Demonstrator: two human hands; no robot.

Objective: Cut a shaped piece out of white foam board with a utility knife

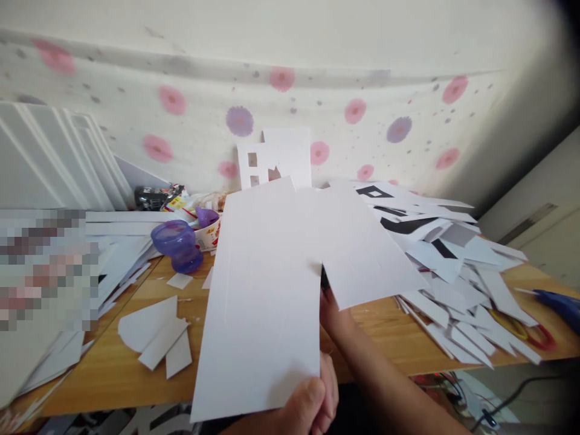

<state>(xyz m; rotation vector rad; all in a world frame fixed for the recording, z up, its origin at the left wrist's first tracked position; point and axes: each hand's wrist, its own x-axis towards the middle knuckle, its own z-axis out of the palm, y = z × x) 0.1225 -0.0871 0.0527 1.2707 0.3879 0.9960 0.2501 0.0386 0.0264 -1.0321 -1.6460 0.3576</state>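
Note:
A large white board [267,272] fills the middle, tilted up above the table. My left hand [312,396] grips its lower right edge, thumb on the front and fingers curled at the side. A second white sheet-like part [371,254] spreads to the right, split from the first by a notch; whether they are one piece I cannot tell. My right hand [333,305] is mostly hidden behind this part, with wrist and forearm showing below. Something dark shows in the notch near it, too hidden to name. My right fingers are out of sight.
A white cut-out panel [290,151] with square openings stands at the back. Purple cup [176,244] and patterned tub [209,234] sit left of the board. Paper offcuts [453,290] pile up at right, beside red-and-yellow-handled scissors [541,338]. Further scraps [156,332] lie on the wooden table [149,386].

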